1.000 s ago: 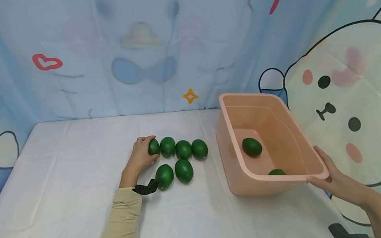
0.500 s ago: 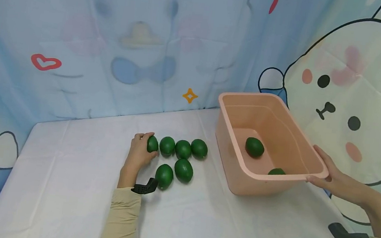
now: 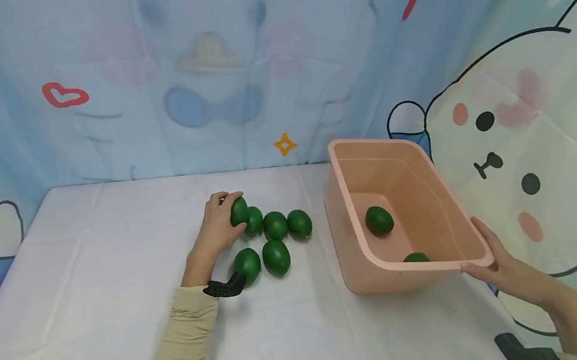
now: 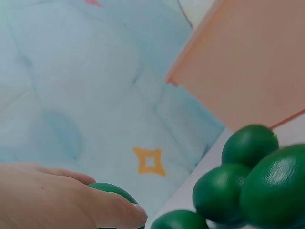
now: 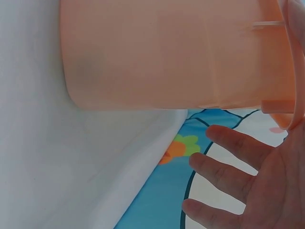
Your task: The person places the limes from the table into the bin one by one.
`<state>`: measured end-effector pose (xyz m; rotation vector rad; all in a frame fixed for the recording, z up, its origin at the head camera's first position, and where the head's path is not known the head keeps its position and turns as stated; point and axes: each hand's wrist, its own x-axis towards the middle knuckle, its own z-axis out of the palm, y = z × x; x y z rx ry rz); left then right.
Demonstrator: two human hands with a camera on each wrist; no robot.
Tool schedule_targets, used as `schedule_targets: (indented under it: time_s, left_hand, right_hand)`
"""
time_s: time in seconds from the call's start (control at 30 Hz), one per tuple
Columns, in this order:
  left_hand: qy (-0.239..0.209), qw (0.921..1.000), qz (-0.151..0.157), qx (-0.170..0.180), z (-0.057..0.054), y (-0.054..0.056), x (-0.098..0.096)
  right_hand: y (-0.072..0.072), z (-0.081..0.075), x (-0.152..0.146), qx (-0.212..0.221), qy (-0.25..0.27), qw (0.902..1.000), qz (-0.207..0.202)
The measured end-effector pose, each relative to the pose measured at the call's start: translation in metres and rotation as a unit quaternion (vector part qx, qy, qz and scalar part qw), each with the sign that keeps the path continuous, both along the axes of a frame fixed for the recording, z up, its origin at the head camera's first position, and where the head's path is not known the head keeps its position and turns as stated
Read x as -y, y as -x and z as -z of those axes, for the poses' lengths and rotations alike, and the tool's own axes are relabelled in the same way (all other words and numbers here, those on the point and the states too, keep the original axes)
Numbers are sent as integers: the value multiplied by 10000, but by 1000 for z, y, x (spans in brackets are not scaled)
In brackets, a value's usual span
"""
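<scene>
My left hand (image 3: pixel 218 223) grips a dark green, oval, avocado-like fruit (image 3: pixel 239 212) at the left end of a back row. In the left wrist view its thumb lies across the held fruit (image 4: pixel 112 189). Beside it in the row are several matching fruits (image 3: pixel 275 226), and nearer the front lie two more, one a front fruit (image 3: pixel 276 257). My right hand (image 3: pixel 504 269) holds the front right corner of a pink plastic bin (image 3: pixel 389 282) at the rim. Three of its fingers (image 5: pixel 221 174) spread below the rim in the right wrist view.
Inside the bin lie a green fruit (image 3: pixel 379 221) and another fruit (image 3: pixel 416 257), partly hidden by the front wall. A white cloth (image 3: pixel 109 278) covers the table. Behind hangs a blue cartoon curtain (image 3: pixel 149 37).
My left hand shifted slightly left with its fruit, then back right and away from me, and the fruit now overlaps its neighbour. The fruit in the bin rolled slightly. My right hand stays at the rim.
</scene>
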<state>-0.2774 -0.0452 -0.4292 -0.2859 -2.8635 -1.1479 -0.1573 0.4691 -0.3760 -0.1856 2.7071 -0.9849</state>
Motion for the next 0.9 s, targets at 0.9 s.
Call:
schedule_targets:
  time_s: [0.9]
  left_hand:
    - [132,9941,792,-725,-13,-20,-49]
  right_hand:
    - [-2,0,1,7,76,10000,47]
